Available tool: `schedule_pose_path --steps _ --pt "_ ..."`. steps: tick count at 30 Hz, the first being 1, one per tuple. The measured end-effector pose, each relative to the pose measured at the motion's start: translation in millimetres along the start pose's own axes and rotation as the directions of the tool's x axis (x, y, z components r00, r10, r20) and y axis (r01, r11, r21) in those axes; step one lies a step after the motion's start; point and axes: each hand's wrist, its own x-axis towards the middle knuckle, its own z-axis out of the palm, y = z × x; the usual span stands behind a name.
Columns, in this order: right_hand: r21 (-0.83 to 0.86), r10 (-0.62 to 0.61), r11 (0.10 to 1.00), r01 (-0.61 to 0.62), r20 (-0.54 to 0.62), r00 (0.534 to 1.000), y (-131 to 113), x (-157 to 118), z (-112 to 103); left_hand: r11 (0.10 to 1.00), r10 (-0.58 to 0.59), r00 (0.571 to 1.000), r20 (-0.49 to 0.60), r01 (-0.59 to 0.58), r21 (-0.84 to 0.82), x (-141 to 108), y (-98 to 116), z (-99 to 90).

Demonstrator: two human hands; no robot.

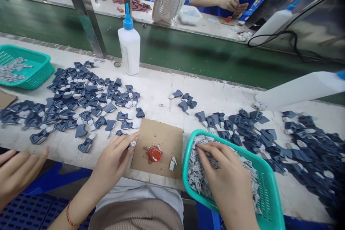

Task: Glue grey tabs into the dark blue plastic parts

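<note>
The left hand (117, 152) is by the left side of the cardboard (145, 129), close to the near edge of the worktop (155, 95), its fingers narrowed on a small grey piece (132, 144). A light pinch by the sides looks best, since so small a part would probably twist under a hard squeeze. The right hand (228, 176) reaches into the green basket (271, 187), which sits at the near edge, right of the cardboard. Its fingers are bent in among the heaped grey parts (195, 172); whether they have one gripped, I cannot tell. Picking from the top of the heap with thumb and fingertips, rather than digging, should bring out a single part without dragging others over the rim. The red dish (155, 153) lies midway along the cardboard, between the hands, and looks wet, so a sleeve or knuckle passing low there could be smeared; lifting a little over it is safer. A few loose bits (172, 164) lie at the cardboard's near right corner and are easily brushed. Dark blue parts spread toward the left end (88, 90) and toward the right end (272, 147) of the worktop; both elbows are best held clear of them.
</note>
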Motion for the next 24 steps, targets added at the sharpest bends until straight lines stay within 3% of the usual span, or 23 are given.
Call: schedule_pose_path --steps 9,13,16,19,24 --pt "-0.033 -0.028 0.999 0.031 0.088 0.996 4 2 -5 0.923 0.13 0.991 0.014 -0.127 0.363 6 -4 7.9" --pt "0.008 -0.016 1.0 0.016 0.095 0.995 7 2 -7 0.9 0.147 0.988 0.035 -0.149 0.411 9 3 4.5" --pt "0.052 -0.019 0.999 0.016 0.062 0.998 9 0 -8 0.906 0.163 0.986 -0.036 -0.136 0.401 17 12 -2.1" --pt "0.077 -0.054 0.996 0.049 0.058 0.997 11 -3 -8 0.924 0.203 0.976 -0.074 -0.166 0.345 39 23 -7.2" --pt "0.128 -0.047 0.991 0.036 0.087 0.995 12 -7 -10 0.944 0.218 0.975 0.049 -0.223 0.244 109 44 -1.7"
